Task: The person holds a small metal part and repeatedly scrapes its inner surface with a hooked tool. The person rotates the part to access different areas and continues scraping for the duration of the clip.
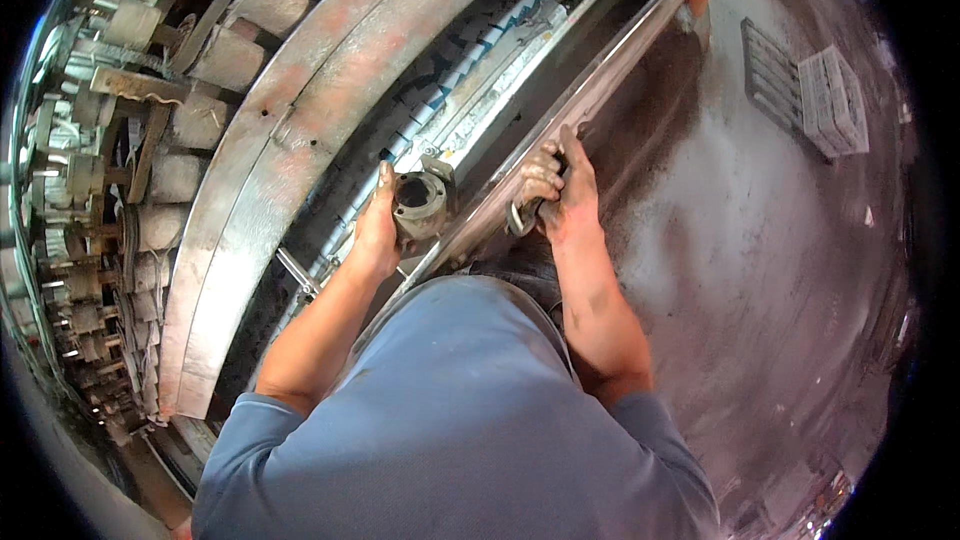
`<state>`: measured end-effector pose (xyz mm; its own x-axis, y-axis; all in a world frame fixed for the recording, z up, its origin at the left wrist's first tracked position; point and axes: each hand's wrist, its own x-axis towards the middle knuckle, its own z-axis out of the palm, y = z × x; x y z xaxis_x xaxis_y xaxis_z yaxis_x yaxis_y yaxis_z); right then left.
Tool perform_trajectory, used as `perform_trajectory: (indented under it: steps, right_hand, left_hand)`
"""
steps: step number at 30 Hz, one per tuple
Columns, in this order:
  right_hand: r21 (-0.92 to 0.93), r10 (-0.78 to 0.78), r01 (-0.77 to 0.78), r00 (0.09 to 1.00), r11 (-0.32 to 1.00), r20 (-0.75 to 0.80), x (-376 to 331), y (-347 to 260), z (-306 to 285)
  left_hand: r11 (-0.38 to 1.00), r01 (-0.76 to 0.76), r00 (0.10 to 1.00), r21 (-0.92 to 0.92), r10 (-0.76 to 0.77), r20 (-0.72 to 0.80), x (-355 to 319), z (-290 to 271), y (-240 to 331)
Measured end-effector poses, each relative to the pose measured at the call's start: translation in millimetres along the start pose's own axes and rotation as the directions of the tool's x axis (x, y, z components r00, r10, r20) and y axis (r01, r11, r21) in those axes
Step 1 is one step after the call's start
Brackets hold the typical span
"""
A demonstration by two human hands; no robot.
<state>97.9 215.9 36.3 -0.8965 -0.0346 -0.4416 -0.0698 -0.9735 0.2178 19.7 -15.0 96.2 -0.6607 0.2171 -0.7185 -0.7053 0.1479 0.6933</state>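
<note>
Clearly both hands are busy at the machine's edge: the left hand [375, 230] is curled round a short metal fitting [420, 202], a hollow cylinder with its open end facing up, thumb side pressed to its wall, and it sits just beside the long rail [600, 80] that runs diagonally up the view. The right hand [560, 195] is closed tight on the rail's near end, fingers wrapped over its edge, with a small metal ring or hook [518, 220] showing under the knuckles; whether the fingers grip that too, I cannot tell. To my eye, doing this well means keeping the fitting square and upright in the left grip while the right steadies the rail, and keeping fingertips off the blue-and-white links [470, 65] and the curved steel guard [300, 110] close by
</note>
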Motion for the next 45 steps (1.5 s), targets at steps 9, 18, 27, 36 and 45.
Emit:
perform_trajectory:
  steps: [9,18,27,36,45]
  right_hand:
    - [-0.310,0.392,-0.372,0.920,0.875,0.002,14,35,8]
    - [-0.534,0.451,-0.474,0.874,0.701,-0.184,22,90,41]
    - [-0.425,0.571,-0.607,0.789,0.671,-0.226,29,73,19]
    - [-0.565,0.523,-0.605,0.788,0.561,-0.325,21,46,44]
    - [-0.555,0.580,-0.691,0.710,0.463,-0.399,26,18,44]
  left_hand:
    - [0.953,-0.111,0.991,-0.282,0.086,-0.099,-35,-2,18]
    - [0.854,-0.036,0.979,-0.520,0.134,0.152,-47,-16,21]
    - [0.816,-0.004,0.995,-0.578,0.060,0.078,-53,-1,8]
    - [0.651,-0.034,0.997,-0.759,0.076,0.021,-47,25,-7]
    - [0.393,-0.046,0.996,-0.918,0.087,-0.013,-45,62,-26]
